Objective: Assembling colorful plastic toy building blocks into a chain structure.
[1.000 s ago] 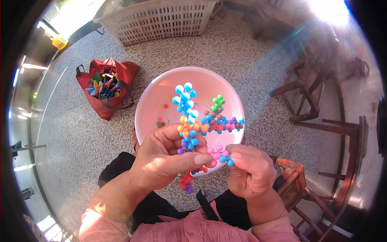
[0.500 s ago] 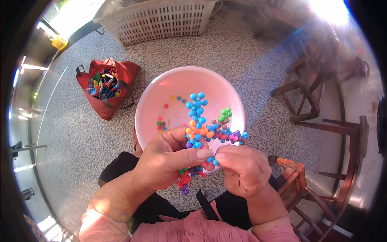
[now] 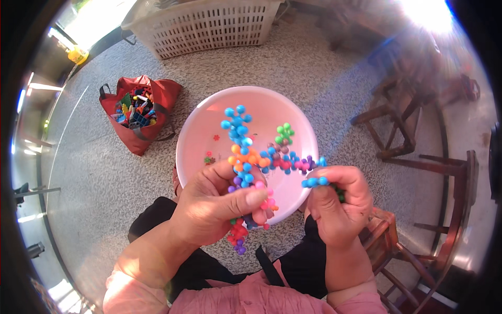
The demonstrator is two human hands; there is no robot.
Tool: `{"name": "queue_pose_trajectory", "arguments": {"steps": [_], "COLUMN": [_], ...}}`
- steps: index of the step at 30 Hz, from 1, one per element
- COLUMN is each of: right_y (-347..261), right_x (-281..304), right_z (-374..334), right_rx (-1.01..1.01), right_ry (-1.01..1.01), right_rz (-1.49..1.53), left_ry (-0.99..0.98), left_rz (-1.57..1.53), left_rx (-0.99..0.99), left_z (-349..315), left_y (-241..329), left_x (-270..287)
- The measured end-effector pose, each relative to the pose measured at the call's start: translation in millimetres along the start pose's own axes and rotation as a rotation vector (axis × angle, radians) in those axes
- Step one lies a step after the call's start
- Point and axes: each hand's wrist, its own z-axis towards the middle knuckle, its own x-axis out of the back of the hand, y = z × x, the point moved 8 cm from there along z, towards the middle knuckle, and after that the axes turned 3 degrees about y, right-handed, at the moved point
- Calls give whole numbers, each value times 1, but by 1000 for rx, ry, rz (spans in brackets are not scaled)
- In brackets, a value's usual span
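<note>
My left hand (image 3: 206, 204) is closed around a branching chain of snap-together knobbed toy pieces (image 3: 244, 155). Blue knobs rise from its orange middle, a pink and purple arm stretches right with a green tip, and red and purple pieces hang below the palm. Between the thumb and fingers of my right hand (image 3: 345, 209) is a blue knobbed piece (image 3: 315, 182), apart from the part my left hand grips and just below the chain's right-hand tip. Dark green knobs (image 3: 340, 194) show beside the right fingers, partly hidden. Both hands are over the near side of a pink basin (image 3: 201, 128).
Small flower decorations mark the basin's inside. A red bag (image 3: 170, 94) full of mixed toy parts sits on the speckled floor at left. A white slatted basket (image 3: 209, 34) is at the back. Wooden stools (image 3: 384, 235) and a chair (image 3: 460, 199) stand to the right.
My right hand has moved right and slightly up, and its blue piece is now away from the chain by my left thumb. The chain's top has tipped left.
</note>
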Motion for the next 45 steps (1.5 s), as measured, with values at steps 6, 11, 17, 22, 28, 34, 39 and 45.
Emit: {"name": "queue_pose_trajectory", "arguments": {"steps": [6,11,17,22,28,34,39,45], "right_y": [-3,2,1,11,14,16,21,21], "right_x": [-14,-12,-26,-25,-13,-7,-5,-2], "right_z": [-3,-5,-5,-5,-4,-3,-1,4], "right_rx": [-107,-203,-261,-323,-312,-280,-305,-289], "right_ry": [-212,-203,-287,-249,-173,-124,-124,-91], "right_rz": [44,135,338,314,255,243,265,266], "left_ry": [-38,-104,-52,-56,11,29,90,145], "left_rz": [131,99,92,0,8,274,411,1417], "left_rx": [66,131,113,99,70,16,37,-716], "left_z": [0,1,4,7,8,4,6,2], "left_y": [-6,-15,-16,-14,-11,-10,-4,32], "left_x": [-14,-11,-4,-2,1,1,3,-23]}}
